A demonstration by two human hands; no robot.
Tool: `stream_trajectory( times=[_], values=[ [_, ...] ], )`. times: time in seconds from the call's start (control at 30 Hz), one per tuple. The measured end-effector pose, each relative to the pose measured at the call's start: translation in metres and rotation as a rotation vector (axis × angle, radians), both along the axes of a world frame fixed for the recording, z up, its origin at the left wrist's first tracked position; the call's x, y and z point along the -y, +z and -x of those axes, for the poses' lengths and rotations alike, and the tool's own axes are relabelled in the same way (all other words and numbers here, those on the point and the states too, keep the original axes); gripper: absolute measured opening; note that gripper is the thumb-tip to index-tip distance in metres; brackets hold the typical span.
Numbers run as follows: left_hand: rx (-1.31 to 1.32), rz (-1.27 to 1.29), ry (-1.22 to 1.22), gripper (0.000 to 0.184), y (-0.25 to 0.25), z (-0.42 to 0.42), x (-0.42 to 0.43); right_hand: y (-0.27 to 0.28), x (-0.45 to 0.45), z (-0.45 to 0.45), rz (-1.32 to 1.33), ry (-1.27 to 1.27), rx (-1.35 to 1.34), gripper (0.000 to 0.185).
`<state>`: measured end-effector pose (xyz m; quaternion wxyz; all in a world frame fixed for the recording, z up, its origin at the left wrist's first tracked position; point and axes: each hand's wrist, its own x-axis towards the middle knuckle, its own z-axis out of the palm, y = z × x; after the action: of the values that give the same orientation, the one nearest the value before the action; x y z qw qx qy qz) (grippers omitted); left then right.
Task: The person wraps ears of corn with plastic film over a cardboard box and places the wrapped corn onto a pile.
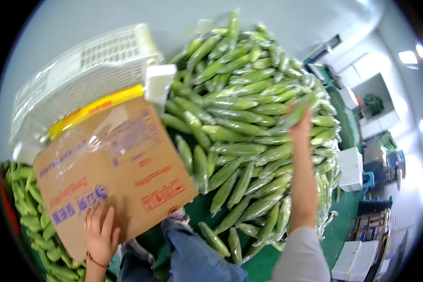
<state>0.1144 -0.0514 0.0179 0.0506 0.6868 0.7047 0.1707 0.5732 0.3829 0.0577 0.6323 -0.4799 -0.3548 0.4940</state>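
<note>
My left hand (100, 233) lies with fingers apart on the printed flap of a cardboard box (122, 164), near its lower edge. My right hand (302, 124) reaches out over a large heap of film-wrapped green vegetables (239, 103), which look like ears of corn in the husk. Its fingers close around one wrapped green ear of corn (305, 104), slightly blurred, held above the heap's right part. Whatever is inside the box is hidden from this angle.
A white plastic crate (113, 58) with yellow tape (96, 109) stands behind the box. More green vegetables (30, 207) lie at far left. White foam boxes (350, 169) sit on the green floor (336, 235) to the right. My legs (192, 254) are close below.
</note>
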Motion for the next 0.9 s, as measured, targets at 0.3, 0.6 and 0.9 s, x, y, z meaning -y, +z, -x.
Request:
stream_trajectory(
  times=[0.3, 0.6, 0.9],
  values=[
    [0.127, -0.035, 0.577, 0.059, -0.02, 0.063, 0.025, -0.041, 0.117, 0.203, -0.422, 0.812, 1.014, 0.034],
    [-0.136, -0.282, 0.175, 0.011, -0.047, 0.212, -0.044, -0.075, 0.152, 0.381, -0.551, 0.992, 1.154, 0.015],
    [-0.068, -0.258, 0.047, 0.019, -0.035, 0.086, 0.142, -0.051, 0.239, 0.225, -0.056, 1.209, 0.795, 0.01]
  ],
)
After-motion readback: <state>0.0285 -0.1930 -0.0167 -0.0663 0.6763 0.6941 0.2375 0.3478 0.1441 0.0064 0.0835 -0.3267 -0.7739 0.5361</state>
